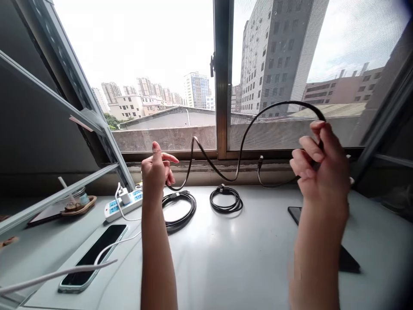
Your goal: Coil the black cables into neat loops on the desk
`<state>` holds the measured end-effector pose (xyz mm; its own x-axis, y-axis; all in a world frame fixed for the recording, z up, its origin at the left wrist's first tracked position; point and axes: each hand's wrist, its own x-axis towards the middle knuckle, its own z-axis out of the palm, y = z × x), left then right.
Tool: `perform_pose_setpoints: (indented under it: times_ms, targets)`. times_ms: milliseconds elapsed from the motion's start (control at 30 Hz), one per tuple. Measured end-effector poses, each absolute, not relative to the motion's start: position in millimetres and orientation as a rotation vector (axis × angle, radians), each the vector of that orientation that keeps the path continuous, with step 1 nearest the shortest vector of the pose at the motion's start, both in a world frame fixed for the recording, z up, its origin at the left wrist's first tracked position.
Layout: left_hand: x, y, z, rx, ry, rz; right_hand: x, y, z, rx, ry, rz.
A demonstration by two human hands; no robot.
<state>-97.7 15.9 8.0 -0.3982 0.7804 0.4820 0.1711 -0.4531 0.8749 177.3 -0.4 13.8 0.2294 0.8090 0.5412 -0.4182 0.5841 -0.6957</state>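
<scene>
A black cable (pixel 241 150) hangs in loose bends between my two hands, above the back of the table. On the right, my right hand (pixel 314 159) is raised with its fingers curled round the cable, and a loose end with a plug dangles to its left. My left hand (pixel 158 168) is at the cable's other side, thumb up and fingers partly bent; the cable runs in behind the fingers, and its contact there is hidden. Below lie two coiled black cables, a larger coil (pixel 193 206) partly behind my left forearm and a smaller coil (pixel 241 204) at the middle.
A white power strip (pixel 110 212) with a plugged-in charger stands at the left. Nearer lies a phone (pixel 93 258) with a white cable (pixel 119 242) over it. A dark flat object (pixel 348 260) is partly behind my right forearm. A metal frame (pixel 111 148) and windows border the table (pixel 232 267).
</scene>
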Motion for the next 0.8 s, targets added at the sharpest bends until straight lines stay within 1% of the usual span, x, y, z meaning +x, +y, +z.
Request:
perform_pose_setpoints:
  times_ms: [67,167,300,367,433,567,633,733,800]
  targets:
    - [-96,11,10,1.398,1.288,1.908,170,-1,15,-0.476,-1.034,0.974]
    - [-89,6,14,1.428,1.19,1.923,157,3,12,-0.624,-1.188,1.004]
    - [-77,8,12,1.507,1.196,1.838,139,12,3,-0.767,-1.357,0.869]
    - [-69,10,9,1.535,1.201,1.798,131,16,-1,-0.755,-1.346,0.764]
    - [-59,11,6,1.589,1.148,1.768,123,18,-3,-0.756,-1.365,0.769]
    - [-37,6,2,1.771,0.994,1.712,113,16,-5,-0.7,-1.495,1.054]
    - [-28,4,0,1.864,0.944,1.671,109,14,-5,-0.638,-1.516,1.135]
    - [-18,1,-5,2.041,0.911,1.54,106,12,-4,-0.622,-1.486,1.063]
    - [-15,-1,-7,2.189,0.974,1.4,106,13,-4,-0.611,-1.468,0.971]
